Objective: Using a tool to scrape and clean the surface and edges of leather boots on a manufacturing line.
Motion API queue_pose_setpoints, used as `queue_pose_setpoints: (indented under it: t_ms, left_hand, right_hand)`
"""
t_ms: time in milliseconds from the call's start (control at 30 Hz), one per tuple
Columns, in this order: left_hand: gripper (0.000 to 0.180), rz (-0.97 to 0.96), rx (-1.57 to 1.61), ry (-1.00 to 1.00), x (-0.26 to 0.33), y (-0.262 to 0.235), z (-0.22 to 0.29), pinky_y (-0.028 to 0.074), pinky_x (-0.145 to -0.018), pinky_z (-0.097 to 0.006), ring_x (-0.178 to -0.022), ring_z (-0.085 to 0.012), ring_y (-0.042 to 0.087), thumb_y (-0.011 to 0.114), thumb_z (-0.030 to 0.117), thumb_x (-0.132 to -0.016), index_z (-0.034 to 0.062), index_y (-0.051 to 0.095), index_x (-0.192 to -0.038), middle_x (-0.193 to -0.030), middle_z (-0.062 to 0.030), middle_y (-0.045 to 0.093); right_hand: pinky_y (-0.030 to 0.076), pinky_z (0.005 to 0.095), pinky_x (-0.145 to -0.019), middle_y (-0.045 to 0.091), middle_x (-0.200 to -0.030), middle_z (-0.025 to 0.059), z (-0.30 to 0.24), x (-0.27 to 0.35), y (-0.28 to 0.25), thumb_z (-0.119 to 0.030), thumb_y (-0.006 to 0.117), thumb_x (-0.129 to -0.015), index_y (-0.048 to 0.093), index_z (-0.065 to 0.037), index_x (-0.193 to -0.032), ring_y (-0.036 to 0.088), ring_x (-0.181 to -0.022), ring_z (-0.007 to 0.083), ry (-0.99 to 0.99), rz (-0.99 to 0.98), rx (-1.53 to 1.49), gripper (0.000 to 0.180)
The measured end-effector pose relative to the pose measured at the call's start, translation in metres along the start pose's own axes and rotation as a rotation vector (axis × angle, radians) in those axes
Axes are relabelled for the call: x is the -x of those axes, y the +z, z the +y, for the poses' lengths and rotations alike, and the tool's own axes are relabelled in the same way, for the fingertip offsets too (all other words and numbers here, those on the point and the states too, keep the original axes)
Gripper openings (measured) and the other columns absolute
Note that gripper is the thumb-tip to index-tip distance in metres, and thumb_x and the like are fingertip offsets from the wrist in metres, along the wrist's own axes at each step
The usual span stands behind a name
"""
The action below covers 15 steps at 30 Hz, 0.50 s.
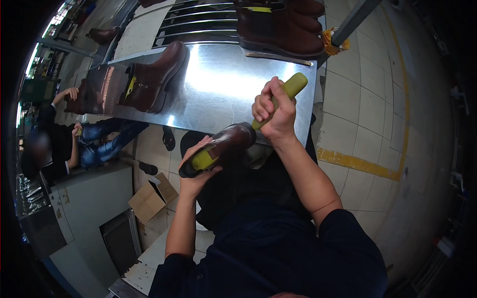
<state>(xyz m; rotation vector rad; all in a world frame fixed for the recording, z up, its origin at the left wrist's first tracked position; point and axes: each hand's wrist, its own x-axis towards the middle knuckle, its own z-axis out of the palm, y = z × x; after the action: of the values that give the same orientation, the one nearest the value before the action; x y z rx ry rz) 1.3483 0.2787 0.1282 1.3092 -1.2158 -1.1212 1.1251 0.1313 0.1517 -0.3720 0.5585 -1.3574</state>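
Note:
A dark brown ankle boot [232,141] with a yellow-green lining is tilted over my lap, its toe pointing up and to the right. My left hand [191,181] is closed around the boot's shaft. In my right hand [276,109] is an olive-green oblong pad [294,87], gripped in the fist. Its lower tip is right by the boot's toe; whether they touch I cannot tell. Another brown boot [155,77] stands on the shiny metal table [213,87], ahead and to the left.
Several brown boots [293,35] stand at the table's far right, next to a metal post [355,22]. Slatted metal bars [196,25] lie beyond the table. A co-worker [52,144] sits at the left. A cardboard box [147,201] is on the floor beside a pale cabinet [94,208].

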Motion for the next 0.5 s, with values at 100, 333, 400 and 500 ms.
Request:
queue_pose_setpoints:
  t_ms: [100,333,400,500]
  left_hand:
    - [0.074,-0.006,-0.038,-0.01,-0.004,-0.006,-0.008,0.042,-0.116,-0.044,-0.137,-0.0324,0.054,0.09,-0.005,-0.066,0.0029,0.06,-0.134,-0.139,-0.0159,0.062]
    - [0.07,0.214,0.14,-0.125,-0.007,-0.01,-0.019,0.05,-0.101,-0.036,-0.113,-0.0199,0.064,0.091,0.007,-0.071,0.0019,0.057,-0.133,-0.122,-0.0093,0.066]
    - [0.067,0.244,0.215,-0.068,-0.01,-0.007,-0.02,0.051,-0.1,-0.035,-0.113,-0.0201,0.064,0.089,0.004,-0.074,0.0005,0.057,-0.133,-0.123,-0.0105,0.065]
    - [0.064,0.302,0.235,-0.153,-0.01,0.002,-0.015,0.052,-0.098,-0.034,-0.112,-0.0193,0.064,0.086,0.001,-0.077,0.0001,0.056,-0.133,-0.124,-0.0096,0.065]
  right_hand:
    - [0.035,0.0259,-0.044,0.037,-0.054,-0.0026,0.006,-0.002,-0.004,-0.033,0.06,-0.104,0.053,-0.01,-0.083,0.038,-0.043,0.0091,0.035,-0.027,-0.003,0.032]
    - [0.034,0.026,-0.044,0.038,-0.054,-0.0018,0.019,-0.012,0.004,-0.034,0.061,-0.103,0.053,-0.008,-0.085,0.038,-0.043,0.0097,0.071,-0.043,-0.023,0.033]
    - [0.033,0.0256,-0.044,0.037,-0.054,-0.0028,0.022,-0.014,0.012,-0.033,0.061,-0.103,0.054,-0.009,-0.086,0.037,-0.043,0.0089,0.041,-0.035,0.034,0.03]
    - [0.032,0.0251,-0.044,0.037,-0.056,-0.0036,0.035,-0.005,0.024,-0.028,0.062,-0.103,0.054,-0.01,-0.087,0.036,-0.044,0.0079,-0.119,-0.051,0.163,0.025]
